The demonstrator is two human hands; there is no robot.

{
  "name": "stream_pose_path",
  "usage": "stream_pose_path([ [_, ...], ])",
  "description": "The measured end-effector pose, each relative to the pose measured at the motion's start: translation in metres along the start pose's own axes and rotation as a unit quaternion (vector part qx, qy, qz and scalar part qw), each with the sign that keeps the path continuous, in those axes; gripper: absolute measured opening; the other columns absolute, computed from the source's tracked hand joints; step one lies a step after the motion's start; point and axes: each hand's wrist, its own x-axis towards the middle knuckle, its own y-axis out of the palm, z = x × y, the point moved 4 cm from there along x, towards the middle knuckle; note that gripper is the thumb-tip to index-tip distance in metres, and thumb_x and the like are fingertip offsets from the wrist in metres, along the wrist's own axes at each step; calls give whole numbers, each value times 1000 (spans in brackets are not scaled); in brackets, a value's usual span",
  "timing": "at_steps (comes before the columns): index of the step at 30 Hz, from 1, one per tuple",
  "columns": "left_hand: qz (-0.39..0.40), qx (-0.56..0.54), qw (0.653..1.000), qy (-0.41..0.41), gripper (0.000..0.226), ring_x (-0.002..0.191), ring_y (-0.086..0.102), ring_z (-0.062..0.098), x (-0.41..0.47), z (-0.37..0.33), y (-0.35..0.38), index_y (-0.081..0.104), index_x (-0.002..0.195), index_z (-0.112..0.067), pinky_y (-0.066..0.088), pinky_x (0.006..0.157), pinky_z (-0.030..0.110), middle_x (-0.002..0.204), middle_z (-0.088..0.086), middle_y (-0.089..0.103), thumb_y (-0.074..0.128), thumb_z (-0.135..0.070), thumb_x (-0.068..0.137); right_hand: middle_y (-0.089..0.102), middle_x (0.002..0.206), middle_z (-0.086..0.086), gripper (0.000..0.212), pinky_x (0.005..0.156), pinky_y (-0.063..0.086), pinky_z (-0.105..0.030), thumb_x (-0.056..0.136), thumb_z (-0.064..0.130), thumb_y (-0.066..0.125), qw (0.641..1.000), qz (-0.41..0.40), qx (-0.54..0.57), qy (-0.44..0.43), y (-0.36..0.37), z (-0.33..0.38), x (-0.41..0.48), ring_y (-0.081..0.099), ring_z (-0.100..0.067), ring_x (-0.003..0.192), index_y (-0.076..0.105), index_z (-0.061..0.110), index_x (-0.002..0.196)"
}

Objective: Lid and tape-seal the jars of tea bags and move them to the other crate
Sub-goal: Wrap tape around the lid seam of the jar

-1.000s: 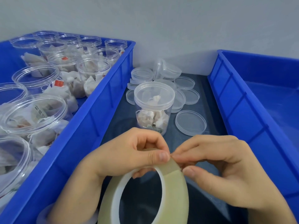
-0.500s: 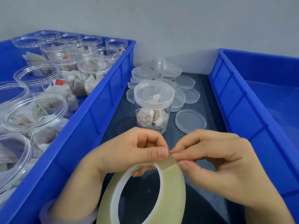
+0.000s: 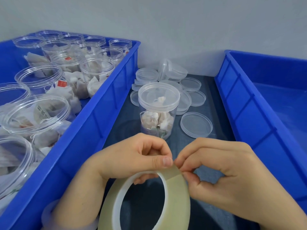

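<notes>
My right hand [image 3: 224,171] has curled its fingers [image 3: 179,161] tighter at the top of the tape roll [image 3: 177,196], middle finger now tucked under, beside my left hand [image 3: 132,158].

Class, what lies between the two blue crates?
Head view: between left crate and right crate stand a lidded jar and loose lids; nearer, the left hand and right hand hold a tape roll.

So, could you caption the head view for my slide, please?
Left hand holds the tape roll, right hand picks at its end; lidded jar stands behind.
</notes>
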Motion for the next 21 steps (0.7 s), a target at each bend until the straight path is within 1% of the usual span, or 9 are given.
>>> stream_pose_path([
  [2,42,-8,999,17,34,41,44,12,0,-2,6,65,84,-12,39,42,21,63,23,51,77,-41,72,67,80,8,6,63,50,-14,71,8,73,1000,7,5,-6,2,-1,0,62,0,69,70,8,66],
  [4,85,-29,996,26,57,43,45,10,0,-2,13,60,88,-2,39,43,19,66,32,51,79,-52,67,68,80,6,7,64,50,-14,67,2,76,999,12,43,-4,2,-1,0,64,-2,70,71,7,67],
  [5,95,-47,994,27,63,42,45,10,0,-3,15,57,88,1,39,43,18,63,29,50,78,-54,67,69,80,7,7,65,50,-15,68,2,75,998,9,68,-1,0,-1,0,66,-3,71,72,8,68],
  [8,99,-105,989,37,51,40,46,8,0,-5,12,61,84,-6,39,43,17,55,8,52,78,-51,68,72,87,5,11,68,53,-18,72,6,66,992,-1,129,11,-5,1,-3,69,-7,77,74,7,79],
  [10,91,-125,987,41,45,39,47,8,-1,-5,9,63,83,-10,40,42,17,55,7,52,80,-49,68,73,92,1,15,68,54,-21,73,8,66,987,-2,160,18,-6,2,-4,70,-8,79,75,5,85],
  [13,87,-120,988,36,47,39,45,10,-1,-3,8,63,84,-9,39,42,18,61,9,52,80,-49,68,74,91,-1,13,66,56,-24,73,9,70,986,-4,168,18,-5,2,-3,71,-11,77,75,5,85],
  [16,81,-117,989,29,47,40,46,9,0,-2,7,62,85,-8,39,42,18,56,7,53,79,-49,69,74,90,-2,11,66,56,-26,74,9,70,985,-9,174,21,-5,1,-2,71,-12,77,75,6,83],
  [19,83,-121,989,25,48,41,47,7,-1,-2,7,60,86,-4,39,42,17,53,1,55,77,-47,73,74,88,-2,8,66,56,-24,73,8,71,989,-9,145,14,-7,3,-1,71,-10,77,76,5,79],
  [21,72,-109,991,13,53,41,47,8,-1,-1,6,59,87,-2,39,41,18,53,2,54,77,-49,71,73,87,2,7,66,56,-20,71,6,75,996,-1,94,5,-9,5,1,70,-6,75,76,7,77],
])
